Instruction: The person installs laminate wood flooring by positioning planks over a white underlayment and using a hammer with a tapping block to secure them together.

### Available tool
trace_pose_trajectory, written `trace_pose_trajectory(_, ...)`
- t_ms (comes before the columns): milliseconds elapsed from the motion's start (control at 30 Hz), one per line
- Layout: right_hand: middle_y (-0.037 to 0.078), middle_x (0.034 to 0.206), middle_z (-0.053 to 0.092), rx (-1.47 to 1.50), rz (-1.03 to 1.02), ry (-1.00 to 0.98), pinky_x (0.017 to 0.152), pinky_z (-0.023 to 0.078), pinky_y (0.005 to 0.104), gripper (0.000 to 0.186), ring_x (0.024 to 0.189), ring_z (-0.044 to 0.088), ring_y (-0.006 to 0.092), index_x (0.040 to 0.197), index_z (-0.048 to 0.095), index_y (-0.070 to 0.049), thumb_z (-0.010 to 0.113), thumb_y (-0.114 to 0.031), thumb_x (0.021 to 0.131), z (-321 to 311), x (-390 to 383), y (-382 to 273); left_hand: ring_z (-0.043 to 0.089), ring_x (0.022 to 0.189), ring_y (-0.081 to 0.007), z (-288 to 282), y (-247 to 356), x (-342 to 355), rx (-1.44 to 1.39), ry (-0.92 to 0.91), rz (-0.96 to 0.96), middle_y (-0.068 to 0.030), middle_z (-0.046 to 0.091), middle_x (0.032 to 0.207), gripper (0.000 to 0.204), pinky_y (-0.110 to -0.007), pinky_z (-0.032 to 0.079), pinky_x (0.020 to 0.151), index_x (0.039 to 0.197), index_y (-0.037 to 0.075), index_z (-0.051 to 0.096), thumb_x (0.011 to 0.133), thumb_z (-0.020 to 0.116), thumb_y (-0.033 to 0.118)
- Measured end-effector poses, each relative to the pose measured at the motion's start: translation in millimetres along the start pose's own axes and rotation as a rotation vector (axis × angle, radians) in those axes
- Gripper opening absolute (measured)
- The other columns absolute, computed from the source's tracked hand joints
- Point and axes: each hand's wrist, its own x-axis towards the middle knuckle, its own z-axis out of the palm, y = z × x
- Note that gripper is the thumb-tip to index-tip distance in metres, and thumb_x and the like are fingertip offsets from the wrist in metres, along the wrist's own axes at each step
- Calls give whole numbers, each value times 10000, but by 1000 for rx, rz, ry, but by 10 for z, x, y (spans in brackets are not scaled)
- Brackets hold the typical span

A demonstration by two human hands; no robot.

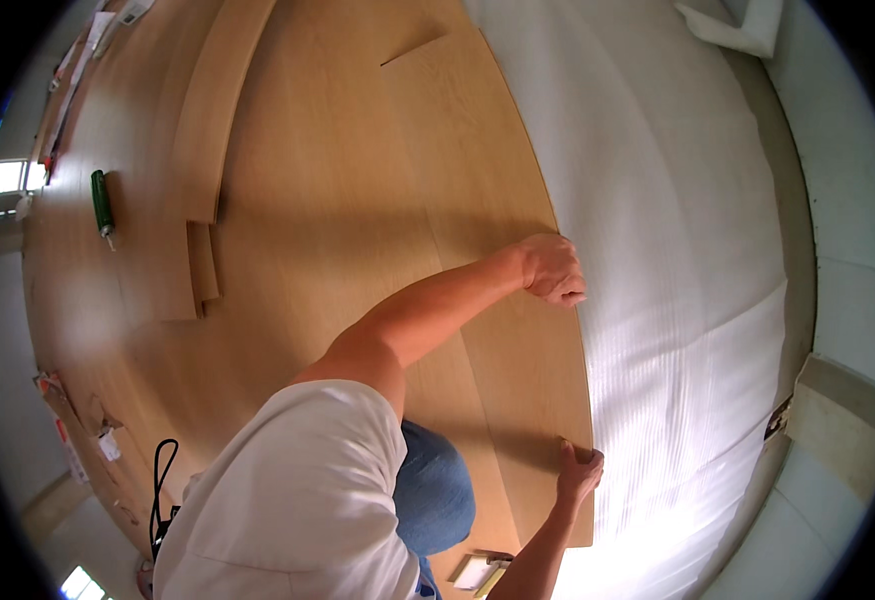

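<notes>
A: Nearest, the right hand (577, 472) lies flat on the plank (532, 330), fingers spread, by its near right edge. Smooth pale wood grain, long and narrow.

B: And the left hand (553, 268)?

A: Further up, fingers curled tight on the same edge, where the plank meets the white ribbed underlay (677, 220). Plank sits rightmost on the laid floor (327, 180).

B: Beyond that?

A: Loose boards (207, 110) stacked far left, green tube (103, 203) beside them.

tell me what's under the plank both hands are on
White foam underlay runs out from beneath the plank along its right edge. The left hand and right hand press on it. What lies directly underneath is covered.
</notes>
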Motion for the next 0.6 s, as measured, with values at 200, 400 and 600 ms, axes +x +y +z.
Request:
trace_pose_trajectory(200,179,1053,640,-15,-42,6,988,407,518,675,1048,576,397,1121,594,-12,862,-480,717,84,62,68,623,618,-256,77,-70,-13,22,-3,20,-27,620,617,354,-389,506,596,566,125,516,886,616,240)
trace_pose_trajectory(400,184,1041,647,-5,-59,8,965,429,524,673,1048,580,406,1099,602,-5,853,-495,713,105,59,8,620,634,-255,92,-108,-32,55,-61,-32,-20,611,616,322,-401,506,629,586,144,528,882,610,241)
trace_pose_trajectory(600,224,1055,669,-145,-49,14,919,480,503,703,1045,613,411,1076,630,7,840,-554,708,47,60,-52,619,620,-283,267,-169,37,-48,-64,13,-30,639,634,167,-427,499,606,612,173,582,753,659,218)
